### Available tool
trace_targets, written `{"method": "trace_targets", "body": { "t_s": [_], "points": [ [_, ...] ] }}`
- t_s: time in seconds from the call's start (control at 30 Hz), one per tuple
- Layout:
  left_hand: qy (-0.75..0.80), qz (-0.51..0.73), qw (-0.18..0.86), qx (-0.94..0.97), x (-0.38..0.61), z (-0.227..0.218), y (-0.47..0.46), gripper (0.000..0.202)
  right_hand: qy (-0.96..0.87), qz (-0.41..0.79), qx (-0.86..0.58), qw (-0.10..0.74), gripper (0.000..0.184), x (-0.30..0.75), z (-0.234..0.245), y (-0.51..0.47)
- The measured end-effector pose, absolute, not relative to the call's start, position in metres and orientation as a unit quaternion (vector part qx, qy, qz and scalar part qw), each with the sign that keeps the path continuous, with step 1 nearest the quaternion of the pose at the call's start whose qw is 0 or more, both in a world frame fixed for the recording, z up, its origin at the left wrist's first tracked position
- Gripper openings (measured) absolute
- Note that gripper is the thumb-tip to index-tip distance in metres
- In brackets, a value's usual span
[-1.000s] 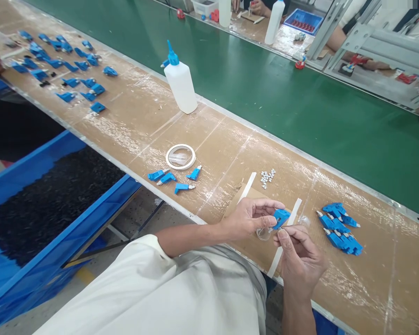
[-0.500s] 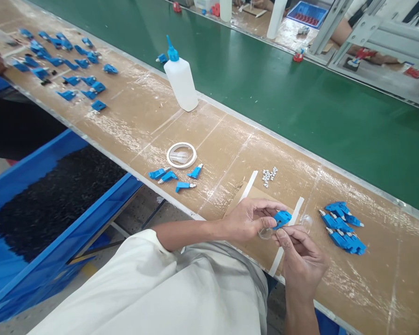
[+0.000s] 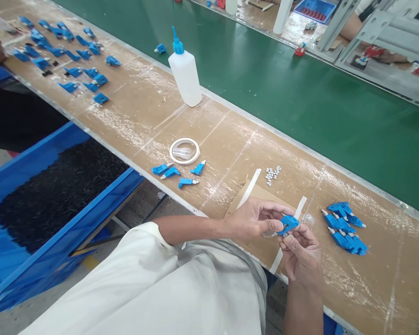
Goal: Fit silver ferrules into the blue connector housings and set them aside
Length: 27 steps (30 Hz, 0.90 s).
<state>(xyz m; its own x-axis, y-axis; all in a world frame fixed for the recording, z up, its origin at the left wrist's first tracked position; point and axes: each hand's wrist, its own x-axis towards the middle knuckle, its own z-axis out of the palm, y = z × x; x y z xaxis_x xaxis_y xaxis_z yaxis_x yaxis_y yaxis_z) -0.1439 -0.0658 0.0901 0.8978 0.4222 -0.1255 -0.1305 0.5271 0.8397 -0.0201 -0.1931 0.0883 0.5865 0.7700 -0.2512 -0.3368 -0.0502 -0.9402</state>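
A small blue plastic part (image 3: pixel 288 224) is held between both hands above the near edge of the brown bench (image 3: pixel 132 116). My left hand (image 3: pixel 256 216) pinches it from the left with thumb and fingers. From below and the right, my right hand (image 3: pixel 302 253) closes its fingertips on the same part. A small clear piece shows under my left thumb. A heap of similar blue parts (image 3: pixel 344 228) lies just right of my hands. Several tiny white pieces (image 3: pixel 273 174) sit beyond them.
A white squeeze bottle with blue nozzle (image 3: pixel 185 72) stands by the green conveyor belt (image 3: pixel 282 88). A white tape ring (image 3: pixel 184 151) and three blue parts (image 3: pixel 176 174) lie left of my hands. Many blue parts (image 3: pixel 66 56) cover the far left. A blue bin of black pieces (image 3: pixel 52 195) sits below.
The hands have drawn slightly closer together on the blue part and my right fingers now wrap nearer to it. The view has shifted a little; the bench items lie as before.
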Motion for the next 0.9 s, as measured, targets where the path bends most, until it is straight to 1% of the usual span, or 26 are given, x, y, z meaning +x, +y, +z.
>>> {"method": "trace_targets", "body": {
  "t_s": [0.23,0.47,0.7,0.77,0.8,0.87,0.9],
  "points": [
    [0.164,0.161,0.843,0.487,-0.143,0.086,-0.067,0.057,-0.166,0.428,-0.583,0.670,0.029,-0.020,0.082,-0.195],
    [0.174,0.155,0.842,0.487,-0.141,0.089,-0.066,0.055,-0.170,0.406,-0.573,0.692,0.030,-0.023,0.081,-0.192],
    [0.156,0.183,0.829,0.504,-0.126,0.090,-0.051,0.052,-0.181,0.384,-0.601,0.678,0.039,-0.005,0.090,-0.193],
    [0.160,0.206,0.790,0.555,-0.108,0.090,-0.026,0.047,-0.194,0.387,-0.607,0.666,0.039,0.002,0.096,-0.205],
    [0.174,0.223,0.752,0.595,-0.095,0.091,-0.009,0.044,-0.194,0.382,-0.615,0.662,0.037,0.005,0.099,-0.212],
    [0.219,0.249,0.631,0.701,-0.064,0.091,0.035,0.038,-0.178,0.359,-0.639,0.657,0.033,0.007,0.104,-0.228],
    [0.265,0.258,0.541,0.755,-0.047,0.091,0.058,0.035,-0.165,0.342,-0.650,0.659,0.033,0.007,0.106,-0.237]
  ]
}}
